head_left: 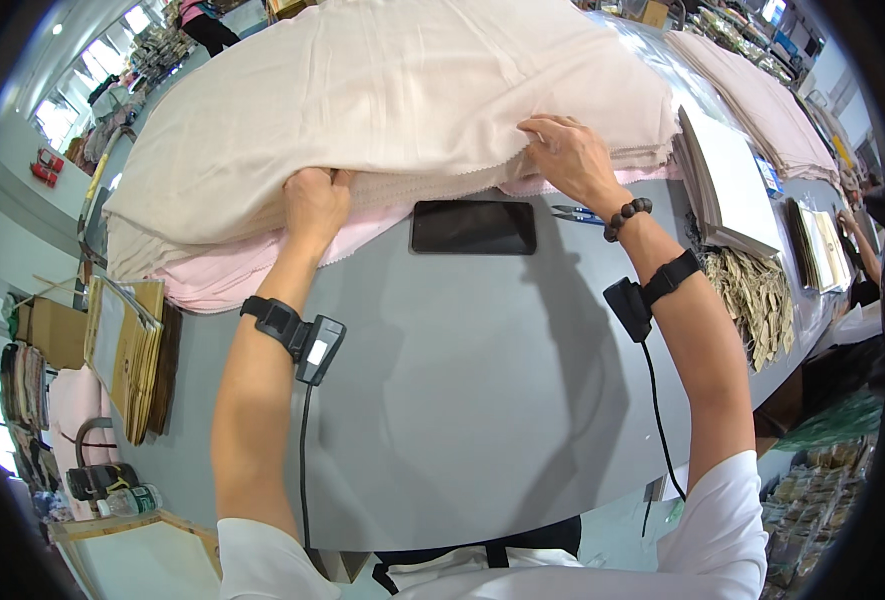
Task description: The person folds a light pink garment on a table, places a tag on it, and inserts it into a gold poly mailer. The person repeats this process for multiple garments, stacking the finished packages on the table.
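A large cream cloth [382, 90] with a fine zigzag edge lies on top of a stack of folded fabric on the grey table [442, 390]. Its near edge is gripped at the left by my left hand [317, 201], the fingers curled over it. Farther right, my right hand [573, 157] pinches the same edge, its fingertips on the cloth. Beige layers and a pink cloth [225, 270] show beneath. Between my hands and just in front of the stack lies a black smartphone [474, 227]. Blue-handled thread snips [579, 215] rest below my right hand, partly covered by the wrist.
Right of the stack stand a pile of white sheets [727, 180], a bundle of tan tags [750, 300] and a folded pale pink cloth [757, 105]. Brown envelopes [131, 352] lean at the left edge. Another person's hand [851, 225] shows at far right.
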`<state>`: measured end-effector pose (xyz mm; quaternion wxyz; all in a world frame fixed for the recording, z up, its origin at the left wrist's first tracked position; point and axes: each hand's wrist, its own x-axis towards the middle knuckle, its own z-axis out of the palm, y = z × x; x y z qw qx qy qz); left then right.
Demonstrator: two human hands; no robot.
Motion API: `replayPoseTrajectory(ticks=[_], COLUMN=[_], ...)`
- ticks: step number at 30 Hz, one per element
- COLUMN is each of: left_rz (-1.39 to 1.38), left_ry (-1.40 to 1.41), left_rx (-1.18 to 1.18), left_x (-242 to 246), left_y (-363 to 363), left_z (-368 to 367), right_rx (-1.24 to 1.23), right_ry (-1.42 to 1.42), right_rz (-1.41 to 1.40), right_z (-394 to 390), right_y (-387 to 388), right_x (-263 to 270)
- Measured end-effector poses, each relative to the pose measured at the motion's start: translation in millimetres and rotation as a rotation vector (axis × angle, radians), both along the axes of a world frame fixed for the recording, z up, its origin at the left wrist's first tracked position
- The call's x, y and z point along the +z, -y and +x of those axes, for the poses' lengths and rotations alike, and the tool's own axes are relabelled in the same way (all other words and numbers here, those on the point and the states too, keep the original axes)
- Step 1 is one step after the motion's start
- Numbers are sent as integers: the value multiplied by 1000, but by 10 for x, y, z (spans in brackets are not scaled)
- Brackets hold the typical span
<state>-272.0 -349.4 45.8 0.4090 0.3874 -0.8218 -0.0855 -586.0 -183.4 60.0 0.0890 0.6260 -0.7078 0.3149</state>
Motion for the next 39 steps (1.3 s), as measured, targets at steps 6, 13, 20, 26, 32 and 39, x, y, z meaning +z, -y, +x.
replayPoseTrajectory(ticks=[6,13,20,26,32,39], left_rz=[94,38,-111,318,749,1228], left_ry=[-196,-297,-357,-477,-372,-1149], left_rx=[-153,-120,12,-81,-415,-707], left_x=[294,468,200,6,-134,242], left_y=[-26,-50,-32,-288,-792,-814], left_z=[169,434,519,265,-35,-189], right_rx=[-52,-379,-547,-348,10,-313], right_ry=[-89,-143,81,275,442,-187], right_rz=[-41,-144,-371,-789,-939,-722], right_z=[96,-624,-1637,-1687,-1908,-1623], right_y=[1,-28,-613,-1294,-2146,-3193], right_x=[-73,-71,215,767,1005,1063])
